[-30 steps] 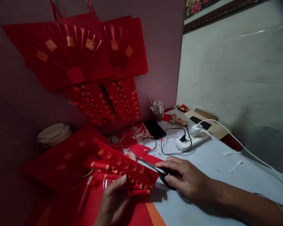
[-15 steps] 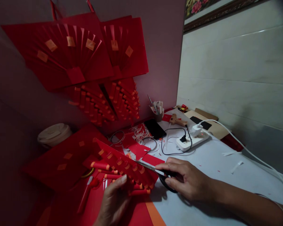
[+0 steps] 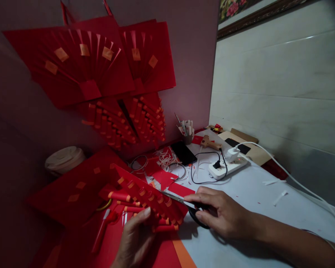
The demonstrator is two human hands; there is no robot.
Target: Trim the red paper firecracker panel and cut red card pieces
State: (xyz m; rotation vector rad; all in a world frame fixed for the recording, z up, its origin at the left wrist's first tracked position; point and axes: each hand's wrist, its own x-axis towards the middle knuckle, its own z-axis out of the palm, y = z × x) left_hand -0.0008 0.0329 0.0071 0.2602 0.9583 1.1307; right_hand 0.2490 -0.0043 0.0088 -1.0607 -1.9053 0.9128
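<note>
My right hand point(image 3: 220, 214) grips black-handled scissors point(image 3: 181, 203), blades pointing left into a red paper strip lined with small rolled red-and-orange tubes point(image 3: 147, 197). My left hand point(image 3: 135, 238) holds that strip from below, thumb up against its near edge. Under the strip lie red paper sheets point(image 3: 80, 186) with orange squares and an orange sheet point(image 3: 184, 255). More red fan-shaped paper pieces point(image 3: 86, 63) hang on the wall above.
A white power strip point(image 3: 226, 167) with a charger and cables sits mid-table, beside a phone point(image 3: 183, 153), a glue gun point(image 3: 209, 142) and a pen cup point(image 3: 187, 137). A beige round container point(image 3: 63, 159) stands at the left. White paper scraps lie about.
The scissors and my right hand have shifted slightly left, further into the strip. My left hand has stayed put.
</note>
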